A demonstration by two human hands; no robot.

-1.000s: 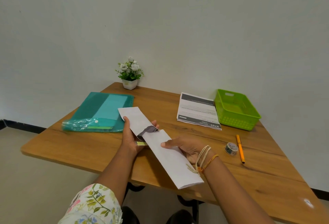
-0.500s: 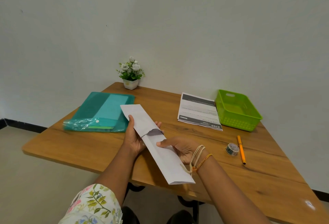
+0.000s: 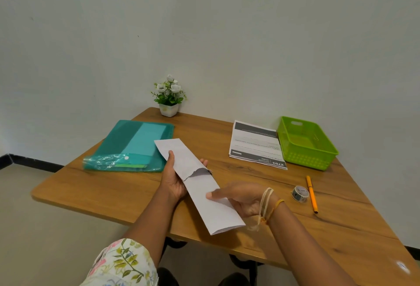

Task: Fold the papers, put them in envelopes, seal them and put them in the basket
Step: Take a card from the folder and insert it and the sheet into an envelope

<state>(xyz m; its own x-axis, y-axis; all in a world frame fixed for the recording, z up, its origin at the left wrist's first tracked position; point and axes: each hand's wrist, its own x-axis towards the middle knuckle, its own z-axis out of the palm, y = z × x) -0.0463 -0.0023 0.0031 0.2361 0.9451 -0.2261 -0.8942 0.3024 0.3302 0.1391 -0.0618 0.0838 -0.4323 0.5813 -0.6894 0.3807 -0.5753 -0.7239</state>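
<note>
My left hand [image 3: 173,180] grips a white envelope [image 3: 179,152] by its middle, above the table, with its torn open mouth facing me. A folded white paper [image 3: 214,210] sticks out of that mouth toward me, and my right hand [image 3: 241,198] pinches it from below with the thumb on top. How far the paper reaches inside the envelope is hidden. A printed sheet [image 3: 255,143] lies flat at the back right. The green basket [image 3: 318,158] stands to the right of that sheet, with nothing visible in it.
A teal plastic folder [image 3: 131,144] lies at the left of the wooden table [image 3: 102,192]. A small potted plant [image 3: 169,96] stands at the back edge by the wall. A tape roll [image 3: 300,193] and an orange pen [image 3: 311,193] lie at the right.
The folded paper has slid further into the envelope, so less of it sticks out. Both hands have lifted slightly and moved a little away from me.
</note>
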